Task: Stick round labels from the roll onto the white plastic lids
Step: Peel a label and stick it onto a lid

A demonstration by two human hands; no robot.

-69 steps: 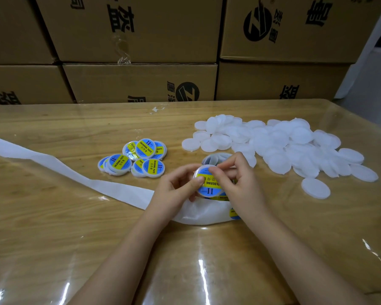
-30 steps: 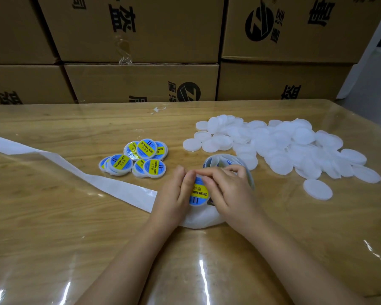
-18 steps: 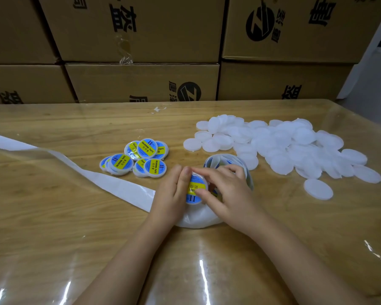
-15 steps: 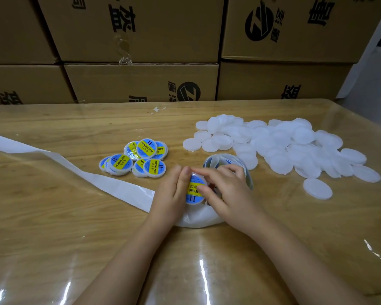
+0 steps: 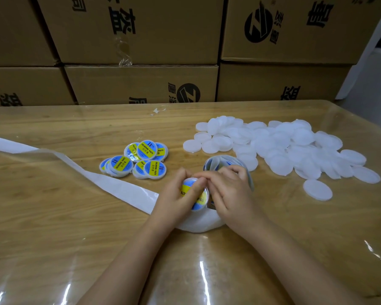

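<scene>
Both hands meet at the table's middle over one white lid [image 5: 198, 198] bearing a blue and yellow round label. My left hand [image 5: 176, 200] holds the lid from the left, thumb lying across the label. My right hand [image 5: 230, 194] holds it from the right, its fingers curled over the lid's top edge. Just behind my right hand stands the label roll [image 5: 220, 162], partly hidden. Its spent white backing strip [image 5: 110, 183] runs under my hands and off to the left.
Several labelled lids [image 5: 139, 160] lie in a small heap left of centre. A large pile of plain white lids [image 5: 279, 148] spreads at the right, one lid [image 5: 317, 189] lying apart near me. Stacked cardboard boxes [image 5: 141, 84] wall the table's far edge.
The lid came down from a raised position to just above the table. My left thumb slid over the label, covering more of it; my right fingers closed in over the lid's top.
</scene>
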